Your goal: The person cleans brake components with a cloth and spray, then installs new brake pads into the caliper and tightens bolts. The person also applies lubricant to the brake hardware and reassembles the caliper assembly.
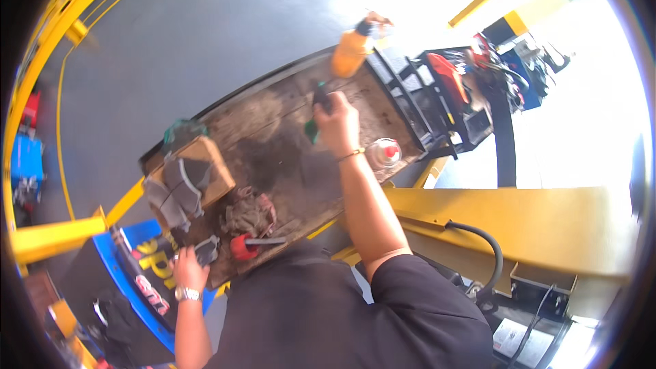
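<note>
Black shirt (short-sleeved), silvery watch, yellowish wristband.

Over the table, the right hand holds a dark object. An orange bottle stands at the table's far right corner, a can at its near right. By the table's near left corner, the left hand holds a grey piece.

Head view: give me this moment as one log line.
left hand: holding grey piece | right hand: gripping dark-and-green item, blurred | wooden tabletop: rag, orange bottle, red-capped can
</note>
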{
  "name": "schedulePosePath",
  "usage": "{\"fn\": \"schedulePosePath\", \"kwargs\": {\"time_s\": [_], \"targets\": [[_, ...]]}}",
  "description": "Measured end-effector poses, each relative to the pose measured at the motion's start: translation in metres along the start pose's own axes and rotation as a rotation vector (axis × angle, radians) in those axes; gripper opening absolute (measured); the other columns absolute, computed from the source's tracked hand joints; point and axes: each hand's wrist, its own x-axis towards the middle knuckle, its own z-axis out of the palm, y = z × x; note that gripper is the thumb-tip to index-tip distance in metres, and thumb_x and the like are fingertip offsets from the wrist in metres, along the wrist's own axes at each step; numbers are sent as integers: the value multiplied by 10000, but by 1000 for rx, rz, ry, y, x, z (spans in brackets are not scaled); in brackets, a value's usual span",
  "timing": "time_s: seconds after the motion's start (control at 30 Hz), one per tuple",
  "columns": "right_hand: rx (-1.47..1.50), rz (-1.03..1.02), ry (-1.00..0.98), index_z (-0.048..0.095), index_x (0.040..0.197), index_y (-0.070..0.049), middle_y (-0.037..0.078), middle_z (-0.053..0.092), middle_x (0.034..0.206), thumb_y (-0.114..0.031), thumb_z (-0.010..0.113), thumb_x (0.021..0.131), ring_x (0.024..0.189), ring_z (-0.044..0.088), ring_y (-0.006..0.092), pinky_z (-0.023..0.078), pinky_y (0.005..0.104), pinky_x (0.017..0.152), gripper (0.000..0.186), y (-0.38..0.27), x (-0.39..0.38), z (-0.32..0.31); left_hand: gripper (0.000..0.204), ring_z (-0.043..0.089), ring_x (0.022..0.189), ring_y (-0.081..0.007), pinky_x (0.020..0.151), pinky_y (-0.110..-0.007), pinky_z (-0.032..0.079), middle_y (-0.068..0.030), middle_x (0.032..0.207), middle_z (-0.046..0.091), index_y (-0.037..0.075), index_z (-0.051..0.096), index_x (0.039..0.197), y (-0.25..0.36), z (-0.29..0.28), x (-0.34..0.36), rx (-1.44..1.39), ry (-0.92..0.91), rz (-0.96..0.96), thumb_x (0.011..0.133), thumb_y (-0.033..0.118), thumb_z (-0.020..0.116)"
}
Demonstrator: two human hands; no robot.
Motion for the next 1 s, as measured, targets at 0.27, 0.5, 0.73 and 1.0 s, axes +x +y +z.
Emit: {"fn": "schedulePosePath", "kwargs": {"time_s": [0.27,0.5,0.73,1.0], "targets": [[417,253,-189,617,1024,-59,55,681,861,-148,612,935,802,658,173,524,318,707,127,4,-36,-13,721,568,1121,-360,934,-419,501,-160,1225,562,11,590,1233,10,-17,-7,13,-23,9,598,170,891],[1812,540,-406,568,1275,-2,132,632,1273,-252,468,1010,1184,594,286,423,445,1065,377,-5,-56,-11,704,587,1088,-356,919,-428,510,-149,1194,575,20,583,1232,0,-9,-13,27,25,74,621,197,885],[2038,556,-496,535,1310,26,170,597,1325,-269,400,1033,1224,565,328,395,469,1095,427,-4,-66,-3,712,590,1101,-344,936,-414,506,-139,1262,557,17,567,1265,1,-18,-20,69,65,58,657,232,870],[1382,417,-37,588,1232,-3,151,645,1213,-235,523,994,1139,602,305,438,424,1024,340,-13,-48,-32,685,590,1080,-358,912,-434,510,-151,1224,568,16,588,1228,13,-28,-17,30,47,33,639,216,874]]}}
